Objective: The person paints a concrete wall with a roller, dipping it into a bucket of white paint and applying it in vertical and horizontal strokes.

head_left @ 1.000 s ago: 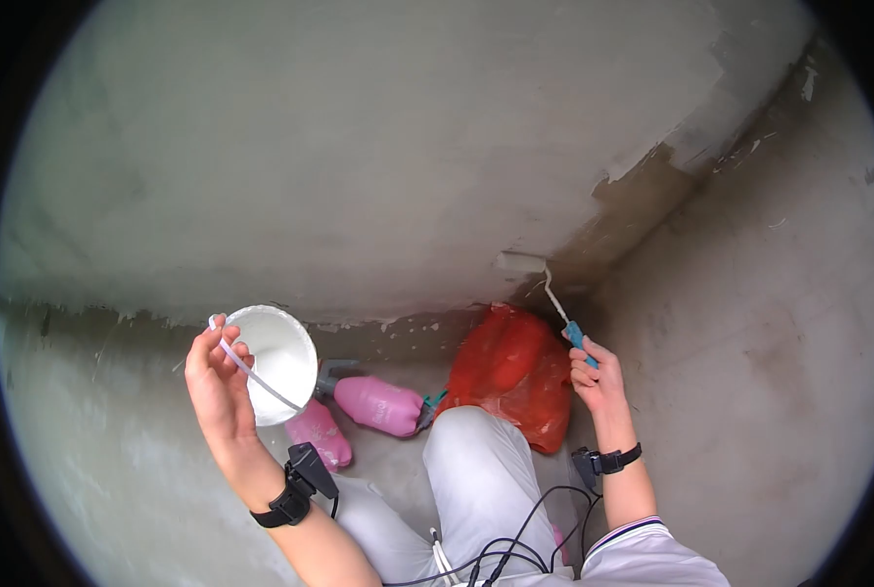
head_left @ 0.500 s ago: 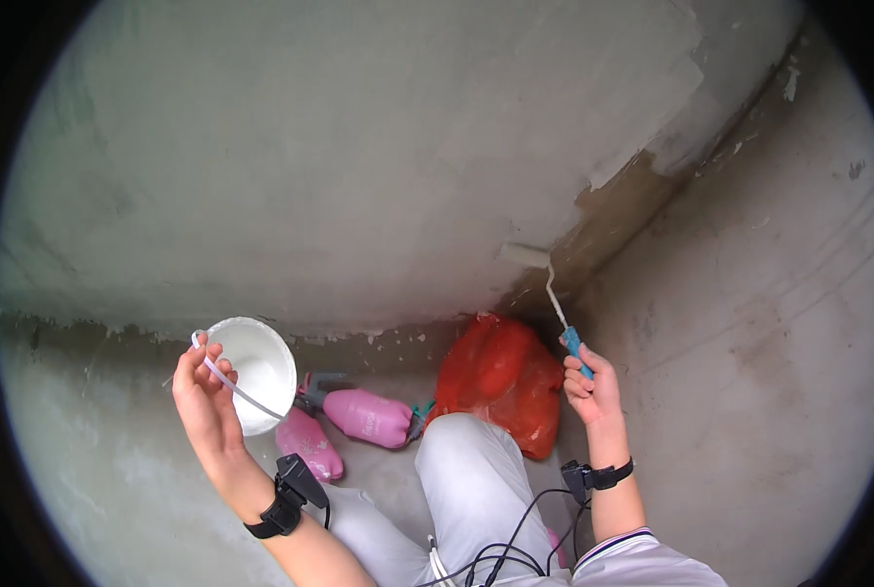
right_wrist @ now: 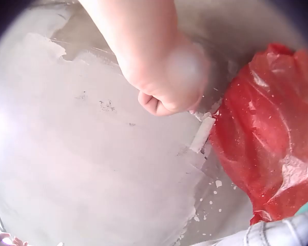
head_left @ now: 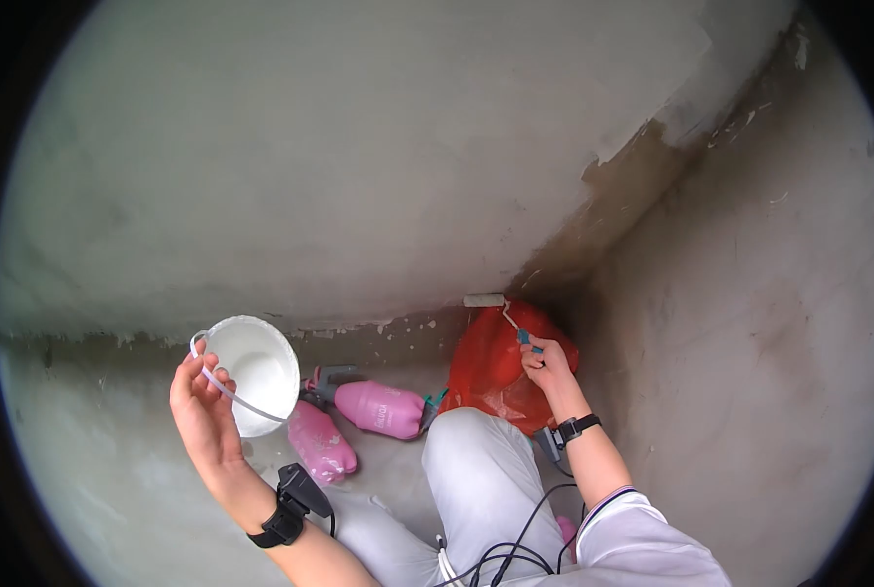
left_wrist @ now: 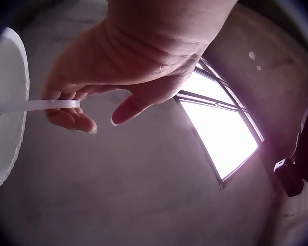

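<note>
On the left of the head view, my left hand [head_left: 205, 406] holds a white bucket [head_left: 266, 367] by its thin handle [head_left: 233, 395]. In the left wrist view the fingers of the left hand [left_wrist: 128, 66] curl round that handle [left_wrist: 36, 105], thumb apart from it. My right hand [head_left: 548, 364] grips the blue handle of a paint roller [head_left: 484, 300]. The roller's white sleeve lies along the foot of the wall, just above the red bag. From the right wrist, the right hand [right_wrist: 161, 77] hides the roller's handle, and the white sleeve [right_wrist: 203, 134] shows beyond it.
A red plastic bag [head_left: 496, 367] sits in the corner under the right hand. Two pink spray bottles [head_left: 378, 408] lie between bucket and knee. Light paint covers most of the wall [head_left: 359, 176], with a bare brown strip [head_left: 633, 186] along the corner. Black cables [head_left: 506, 558] cross the lap.
My right hand has moved left, taking the roller down the wall to its foot, over the red bag. The left hand and bucket have shifted slightly left and down since the first frame.
</note>
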`<state>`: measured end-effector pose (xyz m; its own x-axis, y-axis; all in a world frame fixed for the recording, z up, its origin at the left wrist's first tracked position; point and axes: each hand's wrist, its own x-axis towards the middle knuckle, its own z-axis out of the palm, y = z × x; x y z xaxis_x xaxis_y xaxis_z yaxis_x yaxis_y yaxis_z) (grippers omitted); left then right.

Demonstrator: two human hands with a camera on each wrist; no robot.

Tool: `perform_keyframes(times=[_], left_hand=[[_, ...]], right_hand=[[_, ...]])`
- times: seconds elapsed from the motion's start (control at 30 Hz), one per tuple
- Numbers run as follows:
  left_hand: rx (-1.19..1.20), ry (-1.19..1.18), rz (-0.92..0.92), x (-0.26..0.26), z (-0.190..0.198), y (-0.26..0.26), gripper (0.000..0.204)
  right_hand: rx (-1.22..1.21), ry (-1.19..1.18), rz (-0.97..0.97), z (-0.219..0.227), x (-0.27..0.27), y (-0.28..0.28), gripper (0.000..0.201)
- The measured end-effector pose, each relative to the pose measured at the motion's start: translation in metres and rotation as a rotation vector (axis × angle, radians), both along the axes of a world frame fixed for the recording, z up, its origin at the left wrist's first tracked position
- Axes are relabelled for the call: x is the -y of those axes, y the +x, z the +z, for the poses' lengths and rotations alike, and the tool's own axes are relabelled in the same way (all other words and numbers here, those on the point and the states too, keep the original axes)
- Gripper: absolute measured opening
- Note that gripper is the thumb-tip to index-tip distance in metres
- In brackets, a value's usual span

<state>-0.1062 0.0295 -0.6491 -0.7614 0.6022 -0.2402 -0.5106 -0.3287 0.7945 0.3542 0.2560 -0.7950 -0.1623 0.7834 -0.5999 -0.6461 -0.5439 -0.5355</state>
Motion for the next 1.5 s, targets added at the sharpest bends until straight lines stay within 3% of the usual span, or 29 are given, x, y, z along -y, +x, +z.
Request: perform_keyframes(times=[0.1, 0.17, 0.3, 0.5, 0.67, 0.77, 0.9, 0.97, 1.03, 1.17, 1.33, 1.43, 1.5], left_hand=[[-0.002, 0.003, -0.03, 0.0, 0.002, 0.0, 0.033], [0.0, 0.004, -0.031, -0.001, 0.002, 0.0, 0.033], [-0.001, -0.001, -0.049, -0.002, 0.002, -0.001, 0.032], [-0.027, -0.036, -0.056, -0.005, 0.0, -0.001, 0.032], [-0.062, -0.053, -0.085, -0.006, 0.0, 0.002, 0.032], [-0.067, -0.069, -0.097, -0.007, -0.005, 0.0, 0.033], [-0.081, -0.119, -0.1, -0.011, -0.001, 0.002, 0.034], [-0.077, -0.137, -0.106, -0.012, 0.002, 0.005, 0.036], [-0.079, -0.13, -0.109, -0.016, 0.008, 0.004, 0.037], [-0.119, -0.122, -0.094, -0.012, 0.012, 0.002, 0.044], [-0.149, -0.17, -0.087, -0.012, 0.025, 0.004, 0.044], [-0.172, -0.199, -0.07, -0.016, 0.045, 0.018, 0.043], [-0.188, -0.213, -0.063, -0.019, 0.05, 0.022, 0.043]], right_hand=[[0.002, 0.048, 0.001, 0.016, 0.01, 0.012, 0.008], [-0.075, 0.061, -0.004, 0.036, 0.019, 0.029, 0.018], [-0.135, 0.183, 0.076, 0.111, 0.04, 0.048, 0.03], [-0.173, 0.311, 0.039, 0.203, 0.067, 0.06, 0.038], [-0.18, 0.49, -0.025, 0.246, 0.081, 0.054, 0.039], [-0.179, 0.47, -0.019, 0.253, 0.082, 0.055, 0.038], [-0.09, 0.439, -0.012, 0.24, 0.083, 0.053, 0.036], [0.059, 0.42, -0.025, 0.237, 0.087, 0.041, 0.024], [0.06, 0.326, -0.047, 0.226, 0.081, 0.034, 0.006], [0.155, 0.202, -0.059, 0.169, 0.053, 0.03, 0.008], [0.096, 0.018, -0.085, 0.059, -0.012, 0.038, 0.001], [0.133, -0.067, -0.117, 0.023, -0.036, 0.036, 0.003], [0.343, -0.051, 0.021, 0.017, -0.043, 0.045, 0.004]])
